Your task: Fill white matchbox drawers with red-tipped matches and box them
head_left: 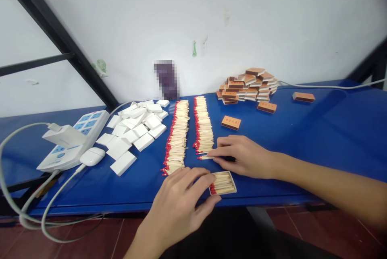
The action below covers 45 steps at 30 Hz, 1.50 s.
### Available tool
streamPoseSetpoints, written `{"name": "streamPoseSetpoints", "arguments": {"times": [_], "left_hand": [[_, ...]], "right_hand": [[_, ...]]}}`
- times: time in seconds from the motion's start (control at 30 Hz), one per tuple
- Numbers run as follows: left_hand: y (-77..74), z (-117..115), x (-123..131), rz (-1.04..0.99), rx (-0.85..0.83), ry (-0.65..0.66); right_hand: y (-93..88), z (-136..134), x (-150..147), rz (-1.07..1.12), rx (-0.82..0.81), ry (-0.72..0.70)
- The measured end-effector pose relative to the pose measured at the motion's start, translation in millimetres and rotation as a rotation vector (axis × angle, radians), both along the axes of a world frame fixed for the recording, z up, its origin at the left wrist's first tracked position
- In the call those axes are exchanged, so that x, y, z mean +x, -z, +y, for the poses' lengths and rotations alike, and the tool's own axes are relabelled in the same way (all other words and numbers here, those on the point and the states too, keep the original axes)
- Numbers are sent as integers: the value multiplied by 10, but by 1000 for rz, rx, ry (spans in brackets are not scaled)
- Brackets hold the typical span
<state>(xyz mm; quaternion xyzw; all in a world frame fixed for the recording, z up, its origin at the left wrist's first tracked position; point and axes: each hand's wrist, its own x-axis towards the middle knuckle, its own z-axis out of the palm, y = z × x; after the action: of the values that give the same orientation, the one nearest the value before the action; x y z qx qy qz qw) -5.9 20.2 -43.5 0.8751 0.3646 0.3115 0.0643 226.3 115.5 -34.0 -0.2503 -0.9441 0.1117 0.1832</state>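
My left hand (178,202) rests at the table's front edge, fingers and thumb closed on the left end of a white inner matchbox tray (223,183) filled with red-tipped matches. My right hand (242,156) lies just behind the tray, fingertips pinched on a few matches (204,156) at the near end of the right match row (202,124). A second long row of matches (178,134) lies to the left of it. Both rows run away from me on the blue table (317,138).
Several empty white inner trays (136,128) are heaped at left. A pile of orange matchbox sleeves (249,85) sits at the back, with loose sleeves (231,122) nearer. A white power strip (72,138) with cables and an earbud case (92,156) lies far left.
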Motion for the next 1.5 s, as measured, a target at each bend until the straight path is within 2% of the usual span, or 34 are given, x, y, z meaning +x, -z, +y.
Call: {"name": "streamPoseSetpoints", "arguments": {"times": [0.2,0.63,1.17,1.33,1.5], "left_hand": [[8,-6,1,0,-1,0],[14,6,3,1,-19,3],[7,5,5,1,-14,3],[3,-2,1,-3,-13,6],[-1,-2,4,3,-17,9]], "right_hand": [[16,14,-11,51,-42,22],[-35,-6,-7,-19,-48,55],[-17,-14,6,-28,-19,-26],[-1,-1,9,81,-50,1],[-8,4,8,20,-65,35]]}}
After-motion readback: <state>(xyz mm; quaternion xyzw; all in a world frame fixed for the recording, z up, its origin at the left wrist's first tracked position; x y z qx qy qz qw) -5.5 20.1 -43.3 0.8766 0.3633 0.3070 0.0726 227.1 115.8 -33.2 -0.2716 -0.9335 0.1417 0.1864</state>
